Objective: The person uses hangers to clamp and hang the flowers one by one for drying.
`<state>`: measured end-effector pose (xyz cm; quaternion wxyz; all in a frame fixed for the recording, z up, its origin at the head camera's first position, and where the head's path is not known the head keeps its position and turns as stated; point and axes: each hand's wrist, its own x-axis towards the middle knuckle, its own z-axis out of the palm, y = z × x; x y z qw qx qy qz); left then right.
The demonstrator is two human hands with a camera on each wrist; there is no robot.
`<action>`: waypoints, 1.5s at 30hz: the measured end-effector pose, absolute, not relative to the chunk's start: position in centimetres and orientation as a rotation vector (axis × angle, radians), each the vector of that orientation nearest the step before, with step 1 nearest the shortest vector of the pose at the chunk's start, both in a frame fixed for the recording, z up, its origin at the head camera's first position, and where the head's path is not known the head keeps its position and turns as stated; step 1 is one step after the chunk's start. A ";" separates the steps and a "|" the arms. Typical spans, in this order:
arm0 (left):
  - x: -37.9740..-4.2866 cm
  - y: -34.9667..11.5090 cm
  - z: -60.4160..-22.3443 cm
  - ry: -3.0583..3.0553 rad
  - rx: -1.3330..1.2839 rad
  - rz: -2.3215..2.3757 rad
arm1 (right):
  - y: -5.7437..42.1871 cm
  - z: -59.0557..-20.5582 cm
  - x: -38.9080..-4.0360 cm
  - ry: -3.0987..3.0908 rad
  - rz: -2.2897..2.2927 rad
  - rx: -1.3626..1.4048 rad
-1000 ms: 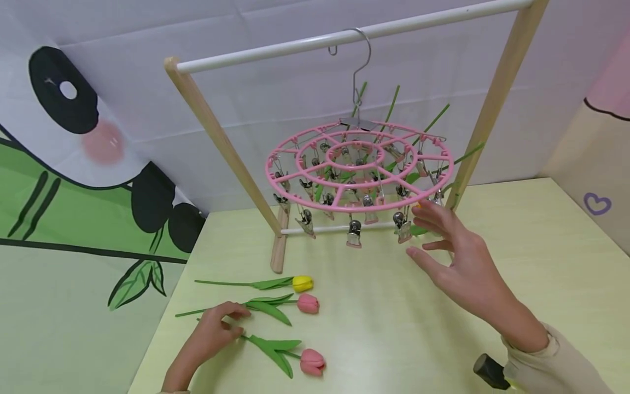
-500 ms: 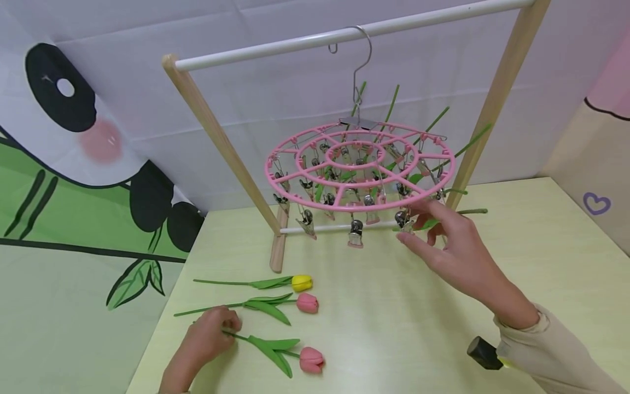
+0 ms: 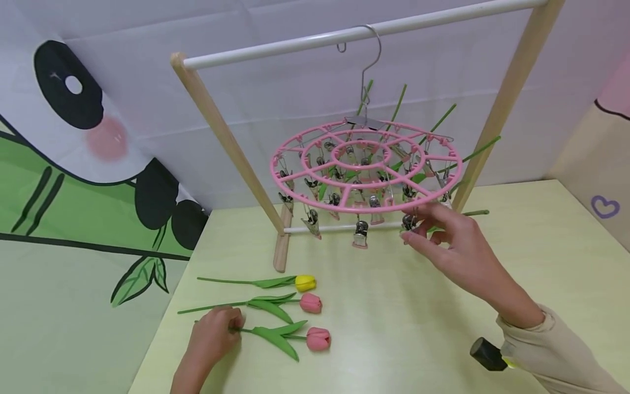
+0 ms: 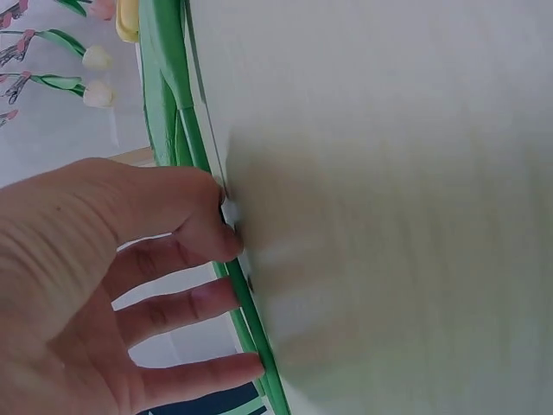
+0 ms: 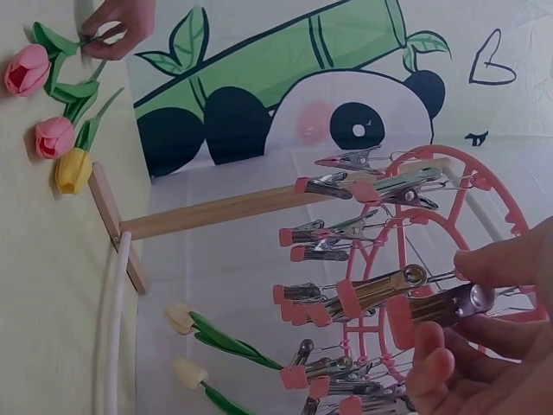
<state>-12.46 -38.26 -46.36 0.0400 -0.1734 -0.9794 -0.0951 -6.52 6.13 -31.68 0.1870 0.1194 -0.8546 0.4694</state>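
Observation:
In the head view my left hand point(image 3: 213, 335) pinches the stem of the nearest pink tulip point(image 3: 319, 339), low over the table. Its green stem point(image 4: 251, 316) runs between thumb and fingers in the left wrist view. Up at the right, my right hand point(image 3: 465, 249) holds a metal clip point(image 5: 432, 313) with pink tips, its thumb and fingers on either side. That clip hangs from the front right rim of a pink round clip hanger point(image 3: 354, 209). More tulips hang head down from the hanger's back clips, their green stems point(image 3: 400, 101) poking up past the ring.
A yellow tulip point(image 3: 305, 283) and another pink tulip point(image 3: 311, 302) lie on the table point(image 3: 374, 323) at left. A wooden stand with a white rod point(image 3: 295, 46) carries the hanger. By the right sleeve lies a black cylindrical object point(image 3: 487, 354).
My right hand has moved in from beside the clip and closed its fingers on it. The pink tulip in my left hand has shifted slightly away from me, its head raised a little.

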 end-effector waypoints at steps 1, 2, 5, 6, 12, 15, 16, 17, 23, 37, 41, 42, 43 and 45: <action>-12.5 -38.2 -46.4 -2.987 -0.539 -0.292 | 6.2 -31.6 -6.5 -2.408 1.331 0.328; -12.5 -38.2 -46.4 -2.972 -0.545 -0.291 | 6.2 -31.6 -6.4 -2.409 1.342 0.323; -12.6 -38.0 -46.5 -2.931 -0.570 -0.293 | 6.3 -31.5 -6.3 -2.405 1.374 0.319; -12.7 -38.0 -46.6 -2.920 -0.580 -0.294 | 6.4 -31.5 -6.3 -2.402 1.385 0.320; -12.9 -37.8 -46.6 -2.940 -0.603 -0.281 | 6.5 -31.3 -6.3 -2.396 1.414 0.335; -12.9 -37.9 -46.3 -2.971 -0.594 -0.273 | 6.5 -31.3 -6.2 -2.397 1.425 0.338; -13.0 -37.9 -46.2 -2.980 -0.588 -0.270 | 6.5 -31.3 -6.2 -2.398 1.429 0.337; -13.0 -38.0 -46.0 -2.987 -0.586 -0.266 | 6.5 -31.3 -6.2 -2.399 1.433 0.335; -13.0 -38.0 -45.3 -3.001 -0.582 -0.239 | 6.7 -31.2 -6.1 -2.381 1.491 0.334; -13.3 -37.6 -43.2 -2.866 -0.636 -0.223 | 7.0 -31.2 -6.2 -2.353 1.542 0.355; -13.3 -37.5 -42.8 -2.832 -0.636 -0.231 | 7.1 -31.2 -6.1 -2.366 1.536 0.346; -13.3 -37.4 -42.8 -2.822 -0.635 -0.227 | 7.1 -31.2 -6.1 -2.369 1.534 0.345; -13.3 -37.4 -42.7 -2.811 -0.636 -0.227 | 7.2 -31.2 -6.1 -2.372 1.532 0.346; -13.3 -37.3 -42.6 -2.788 -0.641 -0.217 | 7.3 -31.2 -6.0 -2.374 1.528 0.345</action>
